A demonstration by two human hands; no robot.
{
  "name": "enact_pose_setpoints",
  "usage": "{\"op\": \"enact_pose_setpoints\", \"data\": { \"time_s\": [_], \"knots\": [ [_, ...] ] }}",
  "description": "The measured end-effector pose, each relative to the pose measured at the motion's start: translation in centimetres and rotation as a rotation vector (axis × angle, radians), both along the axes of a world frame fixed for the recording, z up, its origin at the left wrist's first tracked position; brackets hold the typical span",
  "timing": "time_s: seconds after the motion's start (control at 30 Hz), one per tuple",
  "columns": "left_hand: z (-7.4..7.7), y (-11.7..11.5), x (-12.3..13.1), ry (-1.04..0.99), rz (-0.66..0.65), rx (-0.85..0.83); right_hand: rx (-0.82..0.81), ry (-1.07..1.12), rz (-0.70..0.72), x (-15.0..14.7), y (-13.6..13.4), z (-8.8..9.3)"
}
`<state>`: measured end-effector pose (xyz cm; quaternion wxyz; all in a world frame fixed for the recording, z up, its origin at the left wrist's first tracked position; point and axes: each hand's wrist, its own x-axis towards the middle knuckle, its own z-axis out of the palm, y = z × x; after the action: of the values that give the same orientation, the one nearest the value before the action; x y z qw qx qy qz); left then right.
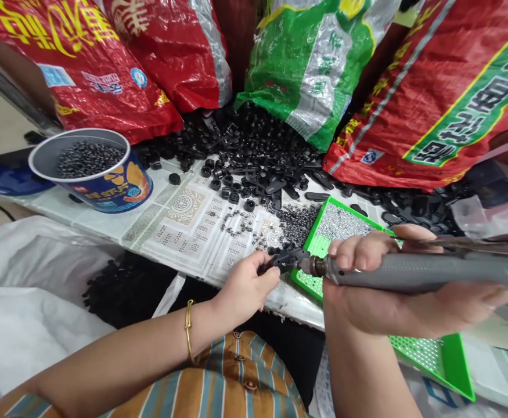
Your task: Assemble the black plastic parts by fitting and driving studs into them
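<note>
Between the thumb and fingers of my left hand [249, 284] is a small black plastic part [291, 259], held just past the table's front edge. My right hand [367, 284] is wrapped round a grey electric screwdriver [436, 276] lying level. Its tip [312, 265] points left and meets the black part, or comes very close to it. Behind the screwdriver sits a green perforated screw tray [332, 209] with many small silver screws [343, 222] in it. My right hand and the tool hide the tray's middle.
Black plastic parts [254, 151] are heaped at the back, spilling from a green sack [297, 64] and red sacks [445, 87]. At left stands a blue tub [105, 188] of small dark pieces. A white sack [40, 278] with black parts is below the table's left edge.
</note>
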<state>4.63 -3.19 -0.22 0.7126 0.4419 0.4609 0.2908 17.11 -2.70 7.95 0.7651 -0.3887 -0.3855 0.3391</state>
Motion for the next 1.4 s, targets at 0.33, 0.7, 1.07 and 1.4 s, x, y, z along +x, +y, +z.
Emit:
{"op": "enact_pose_setpoints", "data": {
  "time_s": [0.33, 0.7, 1.07, 1.4],
  "knots": [
    [-0.1, -0.1, 0.0, 0.032, -0.008, 0.010, 0.007, -0.004, 0.031, -0.1, 0.5, -1.5],
    [-0.8, -0.1, 0.0, 0.079, 0.015, 0.116, 0.040, -0.050, 0.103, -0.3, 0.8, -1.5],
    [0.3, 0.1, -0.2, 0.082, -0.010, 0.130, 0.147, -0.082, 0.122, 0.0, 1.0, -1.6],
    [0.6, 1.4, -2.3, 0.093, -0.099, 0.156, 0.146, -0.088, -0.059, 3.9, 0.6, -1.2]
  ]
}}
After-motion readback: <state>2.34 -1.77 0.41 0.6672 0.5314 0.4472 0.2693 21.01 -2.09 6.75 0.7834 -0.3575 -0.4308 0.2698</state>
